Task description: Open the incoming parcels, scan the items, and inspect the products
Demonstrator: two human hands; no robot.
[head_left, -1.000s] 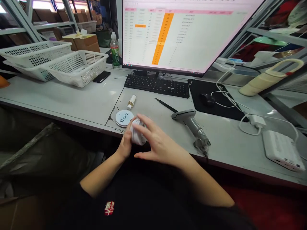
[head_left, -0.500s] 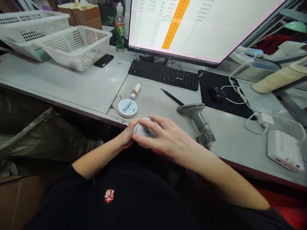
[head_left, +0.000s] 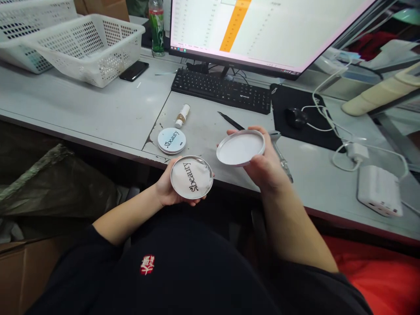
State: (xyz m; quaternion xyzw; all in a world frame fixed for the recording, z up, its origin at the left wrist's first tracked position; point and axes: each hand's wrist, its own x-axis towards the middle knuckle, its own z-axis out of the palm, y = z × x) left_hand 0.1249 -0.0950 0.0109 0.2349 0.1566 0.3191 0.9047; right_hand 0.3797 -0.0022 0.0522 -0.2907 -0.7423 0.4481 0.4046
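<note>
My left hand (head_left: 167, 186) holds the base of a round tin (head_left: 192, 178) from below, in front of the desk edge. Inside the tin lies a white pouch or liner printed with "sbeauty"; what is under it is hidden. In my right hand (head_left: 267, 164) is the tin's lid (head_left: 241, 148), turned so its plain white inside faces me, over the desk's front. A second round tin (head_left: 172, 140), closed and marked "sbeauty", rests on the desk just beyond my left hand. Behind it lies a small white tube with a brown band (head_left: 183, 115).
White plastic baskets (head_left: 113, 72) and a black phone (head_left: 134, 71) are at the left. A keyboard (head_left: 223, 92) sits under the monitor (head_left: 262, 30). Behind my right hand are a black pen-like tool (head_left: 231, 120) and a partly hidden grey scanner (head_left: 285, 164); a white adapter box (head_left: 379, 190) stands right.
The tin was closed between both hands. Now its lid is off, moved right and up in my right hand, and the printed white contents show. The view has shifted slightly.
</note>
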